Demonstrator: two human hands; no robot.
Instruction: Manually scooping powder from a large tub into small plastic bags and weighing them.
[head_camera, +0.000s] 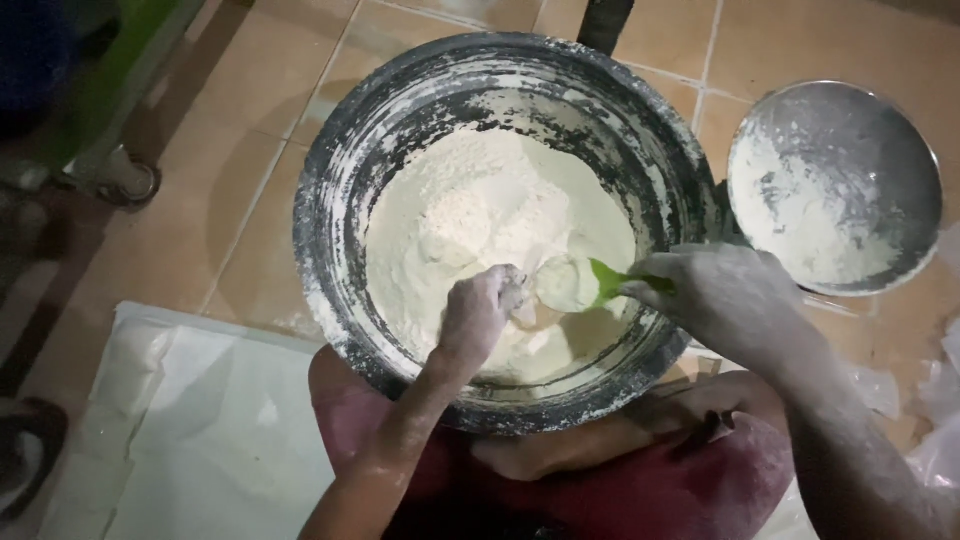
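Red cloth covered the person's lap (640, 490) at the bottom of the view, and the big metal basin (330, 270) sat right against the knees, close enough for both arms to reach in without stretching. A white sack (200, 440) lay flat on the floor to the left of the lap, seemingly kept at hand.

Both forearms were dusted white. The left hand (478, 318) was down in the basin with its fingers curled into a loose fist on the near edge of the flour (480, 210), pressing or pinching at the powder; what it gripped, if anything, could not be made out. The right hand (715, 295) came in over the basin's right rim and was clenched around the green handle of a scoop (580, 283), whose pale bowl lay heaped with flour just beside the left knuckles. Held low and level like that, the scoop seemed steadied so nothing spilled.

Flour filled the middle of the basin in a soft mound, and the basin's inner wall was streaked with it. Beyond the right hand, a round metal lid (860, 150) rested on the tiled floor (250, 180), its inside smeared white, set aside out of the way. Farther left, a green stool leg (130, 80) stood on the tiles.
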